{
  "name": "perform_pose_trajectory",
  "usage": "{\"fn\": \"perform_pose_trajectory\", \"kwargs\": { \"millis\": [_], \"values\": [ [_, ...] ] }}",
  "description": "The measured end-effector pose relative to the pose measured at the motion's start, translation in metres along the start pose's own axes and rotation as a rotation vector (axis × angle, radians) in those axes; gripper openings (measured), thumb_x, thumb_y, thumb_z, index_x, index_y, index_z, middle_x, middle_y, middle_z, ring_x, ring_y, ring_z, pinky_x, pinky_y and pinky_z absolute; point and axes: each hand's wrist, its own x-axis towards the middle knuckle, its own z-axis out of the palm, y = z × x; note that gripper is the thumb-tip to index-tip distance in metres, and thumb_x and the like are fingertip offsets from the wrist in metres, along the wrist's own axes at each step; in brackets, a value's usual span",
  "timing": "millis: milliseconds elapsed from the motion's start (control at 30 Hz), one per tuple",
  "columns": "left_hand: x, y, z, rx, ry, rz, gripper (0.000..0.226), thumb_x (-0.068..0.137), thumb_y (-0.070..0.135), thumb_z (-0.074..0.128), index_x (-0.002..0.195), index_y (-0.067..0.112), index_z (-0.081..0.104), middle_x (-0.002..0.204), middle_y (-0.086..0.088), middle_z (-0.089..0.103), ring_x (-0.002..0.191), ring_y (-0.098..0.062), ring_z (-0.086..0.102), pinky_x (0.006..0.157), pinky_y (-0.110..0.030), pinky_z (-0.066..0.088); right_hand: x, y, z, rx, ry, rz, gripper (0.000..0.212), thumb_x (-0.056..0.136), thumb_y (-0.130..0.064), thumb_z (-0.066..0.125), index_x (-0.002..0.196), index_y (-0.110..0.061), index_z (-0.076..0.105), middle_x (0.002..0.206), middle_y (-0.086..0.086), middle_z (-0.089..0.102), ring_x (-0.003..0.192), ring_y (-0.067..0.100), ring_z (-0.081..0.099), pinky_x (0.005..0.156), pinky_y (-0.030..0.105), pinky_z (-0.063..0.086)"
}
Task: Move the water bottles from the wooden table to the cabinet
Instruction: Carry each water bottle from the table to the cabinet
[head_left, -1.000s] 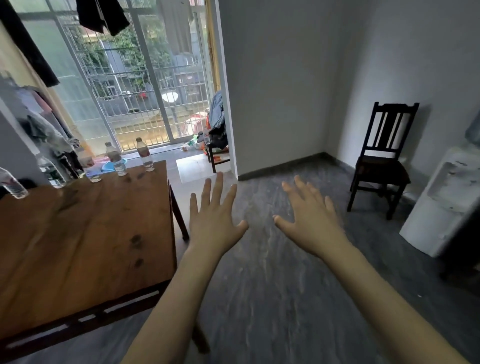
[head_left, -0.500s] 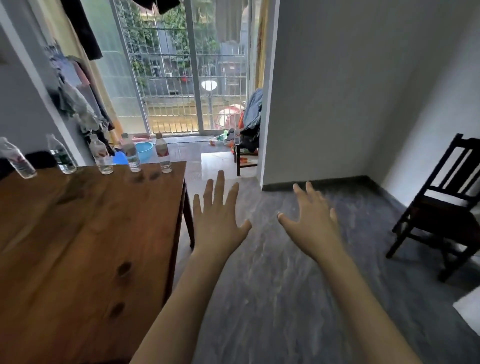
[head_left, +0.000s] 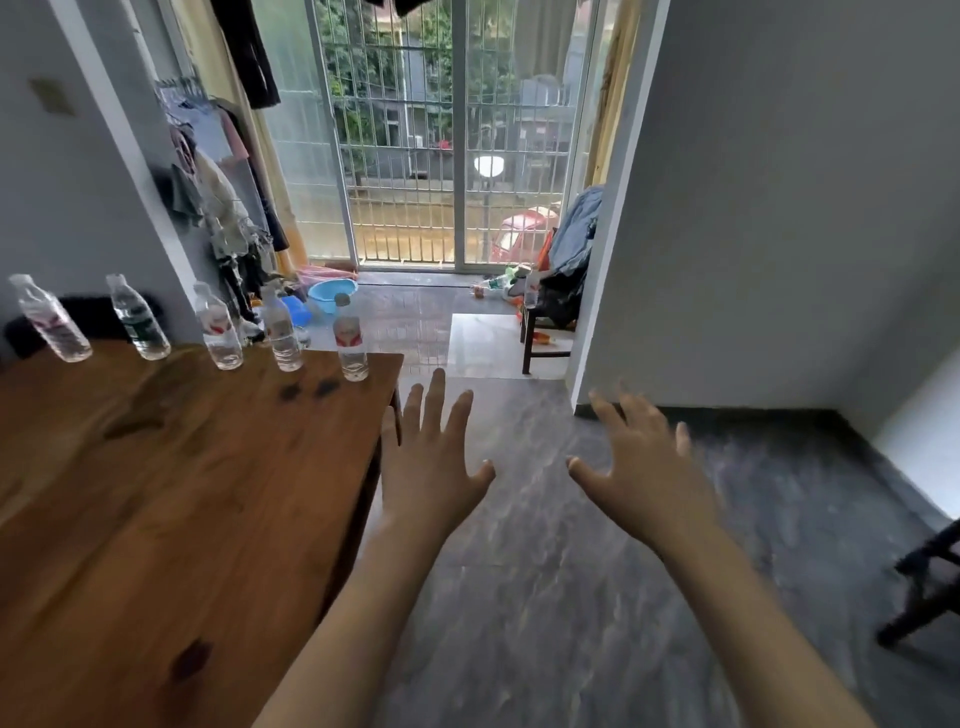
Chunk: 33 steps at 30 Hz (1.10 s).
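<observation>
Five bottles stand in a row along the far edge of the wooden worktop (head_left: 171, 499), all upright and each apart from its neighbour: the first (head_left: 51, 319) at the far left, the second (head_left: 137, 319) with a greenish label, the third (head_left: 218, 327), the fourth (head_left: 282, 332), and the fifth (head_left: 350, 340) nearest the right corner. They are small clear plastic bottles with caps on, and they look mostly full, so I judge each one light enough for one hand but not weightless. The thin plastic wall probably gives a little under pressure, and the smooth surface can slip if the hold is loose. The best place to take one is around the middle of the body, at the label, with fingers and thumb closing around it; the narrow neck is a second choice. A hard squeeze is not needed because the caps are closed. Both hands are in the air over the floor, beside the right edge of the worktop: the left hand (head_left: 431, 462) and the right hand (head_left: 641, 475) have fingers spread and hold nothing. Neither touches a bottle. The cabinet is not in view.
</observation>
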Motion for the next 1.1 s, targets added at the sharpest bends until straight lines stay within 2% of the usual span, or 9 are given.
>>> {"fn": "perform_pose_trajectory", "kwargs": {
  "millis": [167,300,467,633,800,933,1100],
  "values": [
    [0.076,0.021,0.032,0.021,0.004,-0.077,0.081,0.097,0.066,0.04,0.163,0.034,0.006,0.172,-0.004,-0.012,0.159,-0.028,-0.009,0.125,-0.053,-0.003,0.087,0.045,0.011,0.002,0.023,-0.074,0.073,0.088,-0.054,0.053,0.151,-0.033,0.022,0.165,0.0,0.013,0.15,0.023,0.016,0.117,0.059,0.014],
    [0.14,0.049,0.049,0.013,-0.002,-0.126,0.077,0.099,0.068,0.032,0.163,0.036,0.003,0.171,0.001,-0.018,0.159,-0.024,-0.012,0.125,-0.052,-0.005,0.16,0.081,0.017,0.024,-0.033,-0.121,0.076,0.088,-0.056,0.053,0.153,-0.035,0.018,0.164,-0.001,0.013,0.15,0.024,0.015,0.117,0.059,0.012],
    [0.2,0.064,0.063,0.03,0.037,-0.201,0.075,0.1,0.067,0.033,0.163,0.036,0.006,0.172,0.002,-0.015,0.159,-0.024,-0.006,0.126,-0.05,-0.004,0.248,0.101,0.031,0.016,-0.058,-0.219,0.077,0.089,-0.06,0.05,0.154,-0.033,0.018,0.165,0.0,0.012,0.15,0.024,0.015,0.117,0.056,0.016],
    [0.245,0.048,0.073,0.055,-0.012,-0.315,0.075,0.101,0.064,0.032,0.163,0.035,0.003,0.172,0.001,-0.017,0.159,-0.024,-0.011,0.127,-0.051,-0.003,0.32,0.086,0.055,0.051,-0.1,-0.348,0.078,0.089,-0.06,0.05,0.154,-0.034,0.018,0.166,-0.001,0.01,0.151,0.024,0.014,0.117,0.056,0.016],
    [0.287,0.021,0.09,0.069,0.019,-0.408,0.075,0.099,0.063,0.039,0.162,0.035,0.01,0.172,0.0,-0.013,0.159,-0.027,-0.009,0.125,-0.05,-0.007,0.39,0.06,0.084,0.082,-0.16,-0.452,0.075,0.09,-0.059,0.05,0.154,-0.033,0.019,0.166,0.0,0.01,0.151,0.023,0.013,0.118,0.055,0.016],
    [0.328,-0.015,0.108,0.081,0.013,-0.477,0.077,0.097,0.061,0.042,0.162,0.033,0.011,0.172,0.0,-0.011,0.159,-0.027,-0.007,0.126,-0.056,-0.002,0.45,0.028,0.109,0.091,-0.191,-0.531,0.075,0.091,-0.059,0.05,0.154,-0.032,0.021,0.166,0.0,0.011,0.151,0.023,0.015,0.118,0.053,0.017],
    [0.391,-0.066,0.123,0.064,0.07,-0.589,0.076,0.097,0.062,0.039,0.162,0.033,0.012,0.173,-0.001,-0.01,0.159,-0.026,-0.009,0.125,-0.054,-0.005,0.532,-0.02,0.138,0.101,-0.252,-0.631,0.074,0.091,-0.059,0.048,0.154,-0.033,0.019,0.166,-0.001,0.011,0.151,0.022,0.014,0.119,0.052,0.016]
  ]
}}
